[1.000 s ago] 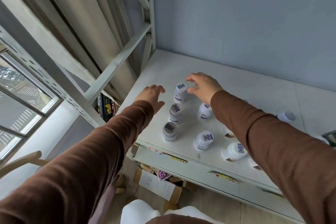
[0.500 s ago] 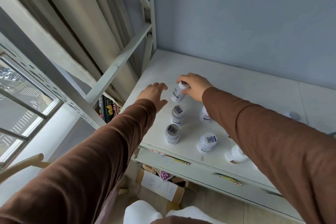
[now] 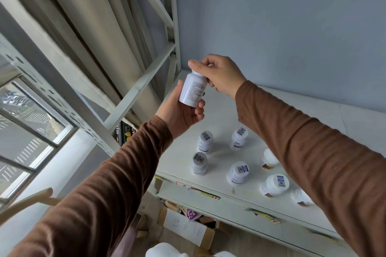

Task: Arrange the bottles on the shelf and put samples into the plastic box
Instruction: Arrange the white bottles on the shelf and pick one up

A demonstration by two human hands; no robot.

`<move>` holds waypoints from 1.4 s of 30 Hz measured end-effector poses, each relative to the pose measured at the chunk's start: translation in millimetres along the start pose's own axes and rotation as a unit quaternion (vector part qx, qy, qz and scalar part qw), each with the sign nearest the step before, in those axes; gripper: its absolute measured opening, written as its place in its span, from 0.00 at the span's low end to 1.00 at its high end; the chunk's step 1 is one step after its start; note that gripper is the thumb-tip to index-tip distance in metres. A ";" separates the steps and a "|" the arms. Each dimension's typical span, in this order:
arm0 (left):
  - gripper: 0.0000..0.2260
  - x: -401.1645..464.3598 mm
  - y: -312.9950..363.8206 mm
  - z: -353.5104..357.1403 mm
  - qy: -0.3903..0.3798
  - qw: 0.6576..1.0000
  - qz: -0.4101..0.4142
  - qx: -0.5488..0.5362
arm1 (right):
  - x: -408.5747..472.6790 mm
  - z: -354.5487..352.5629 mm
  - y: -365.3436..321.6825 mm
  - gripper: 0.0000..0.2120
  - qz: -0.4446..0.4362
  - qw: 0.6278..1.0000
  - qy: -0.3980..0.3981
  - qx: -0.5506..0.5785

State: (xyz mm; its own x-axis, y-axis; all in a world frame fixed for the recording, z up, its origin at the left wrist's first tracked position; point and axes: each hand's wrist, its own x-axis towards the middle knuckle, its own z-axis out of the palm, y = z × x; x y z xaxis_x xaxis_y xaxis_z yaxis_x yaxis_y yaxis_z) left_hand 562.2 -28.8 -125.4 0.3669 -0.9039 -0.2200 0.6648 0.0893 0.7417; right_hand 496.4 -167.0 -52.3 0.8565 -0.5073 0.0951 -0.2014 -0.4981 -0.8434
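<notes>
Both hands hold one white bottle (image 3: 193, 89) up in the air, above the far left corner of the shelf (image 3: 325, 117). The right hand (image 3: 219, 75) is curled over the cap, thumb and fingers pinching it from above. The left hand (image 3: 180, 110) cups the base from below, fingers wrapped round the lower body. The bottle tilts a little, its printed label facing the camera, and it touches nothing but the hands.

Below them, the shelf carries seven more bottles. Two stand upright near the left edge, one (image 3: 205, 141) farther and one (image 3: 199, 163) nearer, close to the front lip. To their right stand another pair, a far one (image 3: 239, 138) and a near one (image 3: 238, 172). Further right, three wider tubs (image 3: 274, 184) sit partly hidden under the right sleeve (image 3: 313, 162).

The far half of the shelf is bare up to the blue wall (image 3: 282, 27), and the far left corner under the held bottle is open. A white upright (image 3: 176, 16) and a slanted brace (image 3: 137, 87) close the left side. The front edge has peeling stickers (image 3: 208, 195). Under it, a cardboard box (image 3: 186, 228) sits on the floor. A window (image 3: 25, 127) lies further left.
</notes>
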 end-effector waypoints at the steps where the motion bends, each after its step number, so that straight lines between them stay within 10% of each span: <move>1: 0.26 -0.5 0.5 0.3 -0.003 1.000 0.000 -0.001 | -1.4 0.4 -0.5 0.20 -0.007 1.000 -0.003 0.002; 7: 0.15 1.7 -0.4 -0.7 0.083 0.975 0.098 0.183 | -3.2 -6.4 13.0 0.14 -0.071 0.988 -0.019 -0.132; 10: 0.16 7.7 -6.2 2.8 0.150 0.867 0.149 0.452 | -10.4 -8.0 21.4 0.19 -0.063 0.989 -0.051 -0.124; 14: 0.21 13.5 -16.6 12.8 0.282 0.772 0.186 0.538 | -20.3 -3.9 31.1 0.25 -0.061 0.987 -0.040 -0.143; 25: 0.20 16.8 -20.3 -27.1 0.224 0.678 0.094 0.694 | -10.7 12.5 93.2 0.19 0.009 0.955 -0.116 -0.272; 42: 0.15 -1.2 -38.6 -36.0 0.227 0.655 0.066 0.717 | -3.6 45.0 132.2 0.26 0.014 0.917 -0.164 -0.362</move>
State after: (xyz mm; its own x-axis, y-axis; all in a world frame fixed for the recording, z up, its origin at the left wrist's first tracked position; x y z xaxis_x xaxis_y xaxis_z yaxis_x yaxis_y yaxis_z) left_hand 559.5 -16.2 -176.6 0.7322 -0.6809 -0.0185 -0.5687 -0.6261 0.5335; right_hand 488.1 -199.5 -187.9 0.9189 -0.3479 -0.1858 -0.3873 -0.8849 -0.2587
